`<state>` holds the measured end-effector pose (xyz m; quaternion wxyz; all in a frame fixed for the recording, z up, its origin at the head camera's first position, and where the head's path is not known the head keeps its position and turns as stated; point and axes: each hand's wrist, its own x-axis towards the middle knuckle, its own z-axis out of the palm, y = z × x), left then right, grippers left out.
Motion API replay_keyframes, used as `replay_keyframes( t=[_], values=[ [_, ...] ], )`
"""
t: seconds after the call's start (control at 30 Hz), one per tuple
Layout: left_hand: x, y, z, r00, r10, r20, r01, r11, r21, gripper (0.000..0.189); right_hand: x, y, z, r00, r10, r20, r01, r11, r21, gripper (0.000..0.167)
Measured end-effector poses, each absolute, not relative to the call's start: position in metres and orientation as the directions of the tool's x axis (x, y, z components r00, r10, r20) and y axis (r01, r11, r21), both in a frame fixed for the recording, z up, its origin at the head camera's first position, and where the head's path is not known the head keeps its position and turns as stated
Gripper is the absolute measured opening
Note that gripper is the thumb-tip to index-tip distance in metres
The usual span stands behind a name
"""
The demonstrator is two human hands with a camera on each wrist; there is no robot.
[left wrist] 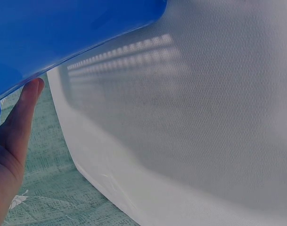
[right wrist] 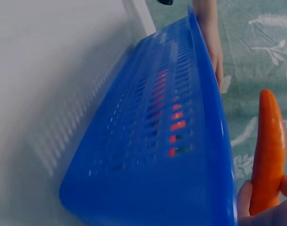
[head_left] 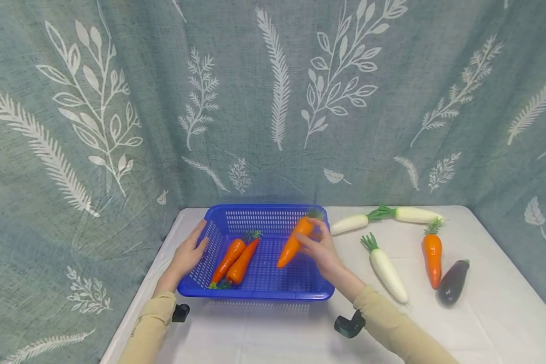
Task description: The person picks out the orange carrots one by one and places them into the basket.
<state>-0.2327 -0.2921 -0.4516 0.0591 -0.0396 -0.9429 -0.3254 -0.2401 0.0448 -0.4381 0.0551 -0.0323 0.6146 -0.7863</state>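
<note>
My right hand (head_left: 320,247) pinches an orange carrot (head_left: 294,242) by its thick upper part, with the tapered tip slanting down over the right half of a blue plastic basket (head_left: 255,295). In the right wrist view this carrot (right wrist: 269,146) stands above the basket's rim, between thumb and fingers. Two more carrots (head_left: 242,264) lie side by side at the left inside the basket. My left hand (head_left: 186,257) rests against the basket's left side, its fingers fairly straight along the rim. From the left wrist, the hand (left wrist: 13,136) shows its fingertips right at the basket's underside edge.
Right of the basket, on the white table (head_left: 273,333), lie several white radishes, one of them (head_left: 388,274) nearest the basket. Farther right are another carrot (head_left: 433,258) and a dark eggplant (head_left: 453,283). A green patterned curtain (head_left: 255,101) hangs behind the table.
</note>
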Motion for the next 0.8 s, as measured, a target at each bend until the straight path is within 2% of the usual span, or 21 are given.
replay_keyframes(
  t=[0.3,0.8],
  values=[
    [-0.233,-0.293,-0.453,-0.990,0.042,0.136,0.116,0.790,0.603,0.055,-0.240,0.025,-0.447,-0.996,-0.081,-0.044,0.064,-0.271,-0.960,0.051],
    [-0.231,-0.293,-0.450,-0.986,0.049,0.159,0.135,0.794,0.593,0.054,-0.243,-0.003,-0.456,-0.995,-0.093,-0.043,0.062,-0.211,-0.976,0.051]
  ],
)
